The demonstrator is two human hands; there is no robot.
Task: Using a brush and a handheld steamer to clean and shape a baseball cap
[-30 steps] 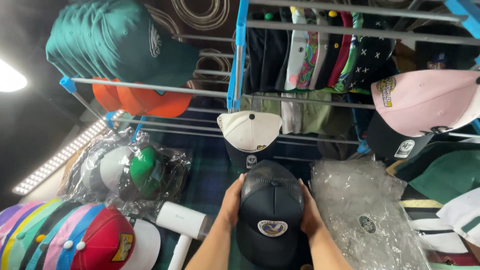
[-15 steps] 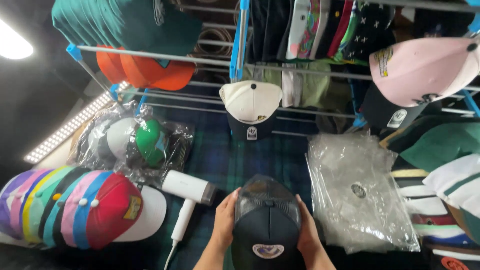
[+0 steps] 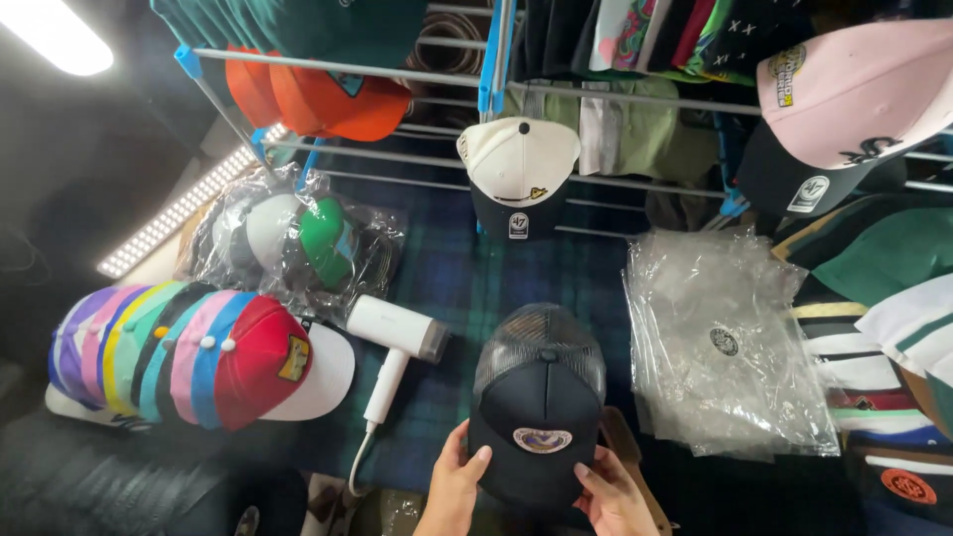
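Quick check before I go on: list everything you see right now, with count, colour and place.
mesh cap: one, navy with round patch, bottom centre, held by both hands
hair dryer: one, white, left of mesh cap
cap stack: one row, multicoloured, red in front, left
bagged caps: white and green, upper left
empty bag: one, clear, right
cream cap: one, hanging on rack, centre
pink cap: one, top right
orange caps: on rack, top left
left hand: on brim
right hand: on brim
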